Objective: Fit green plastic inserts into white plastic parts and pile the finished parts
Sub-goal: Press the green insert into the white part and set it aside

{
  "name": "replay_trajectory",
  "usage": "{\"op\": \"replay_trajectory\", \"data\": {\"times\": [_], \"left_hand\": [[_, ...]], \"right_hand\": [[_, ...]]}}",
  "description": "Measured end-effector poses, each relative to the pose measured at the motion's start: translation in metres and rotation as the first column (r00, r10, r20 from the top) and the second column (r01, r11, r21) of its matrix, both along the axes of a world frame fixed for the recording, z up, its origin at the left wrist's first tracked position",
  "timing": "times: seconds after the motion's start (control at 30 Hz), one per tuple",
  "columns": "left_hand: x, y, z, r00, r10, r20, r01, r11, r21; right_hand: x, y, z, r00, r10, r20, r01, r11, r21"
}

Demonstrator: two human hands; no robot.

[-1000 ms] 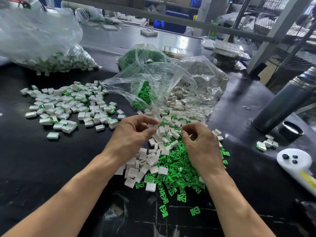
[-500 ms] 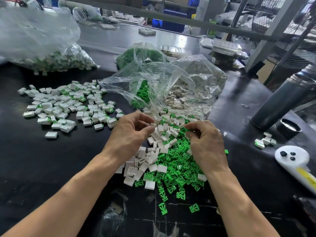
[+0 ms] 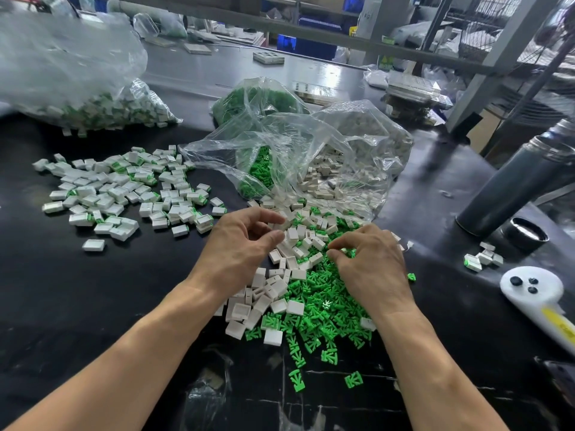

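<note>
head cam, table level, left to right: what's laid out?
pile of finished parts → left hand → loose white parts → green inserts → right hand → small cluster of finished parts → white handheld device

Green inserts — small forked pieces, loose heap at near centre. White parts — hollow rectangular shells, heaped just left, touching. Finished parts — white with green showing, spread at far left.
</note>
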State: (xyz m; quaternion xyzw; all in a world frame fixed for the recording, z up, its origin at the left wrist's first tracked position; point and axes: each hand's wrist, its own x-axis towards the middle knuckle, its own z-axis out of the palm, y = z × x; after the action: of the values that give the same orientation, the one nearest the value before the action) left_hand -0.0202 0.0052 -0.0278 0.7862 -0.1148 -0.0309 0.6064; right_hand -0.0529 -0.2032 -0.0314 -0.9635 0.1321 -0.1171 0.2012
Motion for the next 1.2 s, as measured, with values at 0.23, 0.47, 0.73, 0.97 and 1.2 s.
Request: {"op": "replay_trajectory", "data": {"times": [0.23, 0.47, 0.73, 0.97, 1.2], "left_hand": [[-0.001, -0.002, 0.001, 1.000, -0.011, 0.004, 0.011, 1.000, 0.024], [-0.001, -0.003, 0.001, 0.998, 0.007, 0.057, -0.010, 0.998, 0.059], [-0.001, -0.003, 0.000, 0.999, 0.022, 0.047, -0.024, 0.999, 0.038], [-0.005, -0.010, 0.005, 0.999, -0.049, 0.017, 0.050, 0.997, -0.061], [-0.008, -0.013, 0.006, 0.992, -0.122, 0.027, 0.123, 0.990, -0.062]], "right_hand": [[0.004, 0.008, 0.001, 0.996, -0.017, -0.088, 0.013, 0.999, -0.041], [0.001, 0.007, -0.001, 0.999, 0.028, -0.042, -0.029, 0.999, -0.043], [-0.002, 0.006, -0.001, 0.983, 0.068, 0.168, -0.109, 0.962, 0.249], [-0.004, 0.013, -0.003, 0.942, 0.070, 0.329, -0.278, 0.711, 0.646], [-0.006, 0.021, -0.005, 0.933, 0.066, 0.355, -0.325, 0.581, 0.746]]}}
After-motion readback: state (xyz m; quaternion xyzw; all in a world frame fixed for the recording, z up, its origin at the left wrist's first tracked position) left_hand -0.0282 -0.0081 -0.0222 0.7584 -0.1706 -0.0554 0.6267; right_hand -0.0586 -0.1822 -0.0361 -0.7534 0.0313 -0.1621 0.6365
